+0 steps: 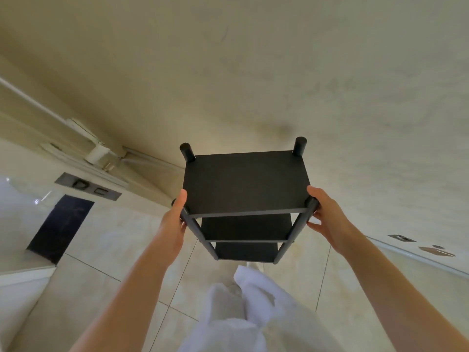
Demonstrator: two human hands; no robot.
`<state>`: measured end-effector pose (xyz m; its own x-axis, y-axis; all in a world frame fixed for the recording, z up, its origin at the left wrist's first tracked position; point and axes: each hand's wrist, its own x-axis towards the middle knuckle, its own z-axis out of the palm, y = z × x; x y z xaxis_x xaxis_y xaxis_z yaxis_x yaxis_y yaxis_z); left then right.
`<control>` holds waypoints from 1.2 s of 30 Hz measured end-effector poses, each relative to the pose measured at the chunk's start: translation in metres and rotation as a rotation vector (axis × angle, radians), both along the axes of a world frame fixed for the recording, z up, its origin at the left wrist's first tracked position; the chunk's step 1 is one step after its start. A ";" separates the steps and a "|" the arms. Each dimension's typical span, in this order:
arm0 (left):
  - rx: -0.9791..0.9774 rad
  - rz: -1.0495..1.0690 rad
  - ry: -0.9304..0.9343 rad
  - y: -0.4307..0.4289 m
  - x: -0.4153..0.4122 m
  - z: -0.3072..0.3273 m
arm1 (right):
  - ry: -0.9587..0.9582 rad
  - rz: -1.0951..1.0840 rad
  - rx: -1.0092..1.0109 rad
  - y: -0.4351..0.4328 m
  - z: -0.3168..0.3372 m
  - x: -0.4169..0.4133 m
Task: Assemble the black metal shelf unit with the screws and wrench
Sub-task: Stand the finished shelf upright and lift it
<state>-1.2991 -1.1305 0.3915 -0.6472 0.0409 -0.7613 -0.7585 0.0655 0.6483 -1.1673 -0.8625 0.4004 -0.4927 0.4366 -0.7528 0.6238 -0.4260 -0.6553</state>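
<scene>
Your left hand (pixel 175 224) and right hand (pixel 327 219) each gripped a post of the shelf (pixel 246 184). White cloth (pixel 243 313) lay lower center, dark panel (pixel 61 224) at left; tiled floor (pixel 114 250), beige wall (pixel 253 72).

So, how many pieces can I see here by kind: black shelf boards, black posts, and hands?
Shelf boards: 3 (top board, middle board, bottom board)
Posts: 4 (back left post, back right post, front left post, front right post)
Hands: 2 (left hand, right hand)
Total: 9
</scene>
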 end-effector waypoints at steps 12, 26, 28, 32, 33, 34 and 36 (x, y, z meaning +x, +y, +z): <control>-0.069 -0.097 -0.151 0.002 -0.061 -0.076 | -0.156 -0.085 -0.181 0.007 -0.082 -0.045; -0.254 -0.348 -0.231 0.006 -0.101 -0.192 | -0.321 -0.133 -0.078 -0.017 -0.214 -0.050; -0.247 -0.362 -0.232 0.008 -0.104 -0.206 | -0.313 -0.139 -0.087 -0.015 -0.227 -0.051; -0.212 -0.370 -0.230 0.008 -0.106 -0.231 | -0.312 -0.132 -0.104 -0.013 -0.251 -0.052; -0.205 -0.363 -0.232 0.007 -0.106 -0.236 | -0.321 -0.129 -0.104 -0.013 -0.256 -0.053; -0.203 -0.351 -0.237 0.006 -0.105 -0.242 | -0.337 -0.128 -0.102 -0.014 -0.260 -0.053; -0.206 -0.332 -0.244 0.006 -0.104 -0.251 | -0.354 -0.113 -0.102 -0.016 -0.266 -0.053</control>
<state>-1.4030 -1.1248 0.1409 -0.4255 0.0477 -0.9037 -0.8036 0.4393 0.4015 -1.2206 -0.8782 0.1339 -0.1481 0.3876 -0.9099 0.7494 -0.5564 -0.3589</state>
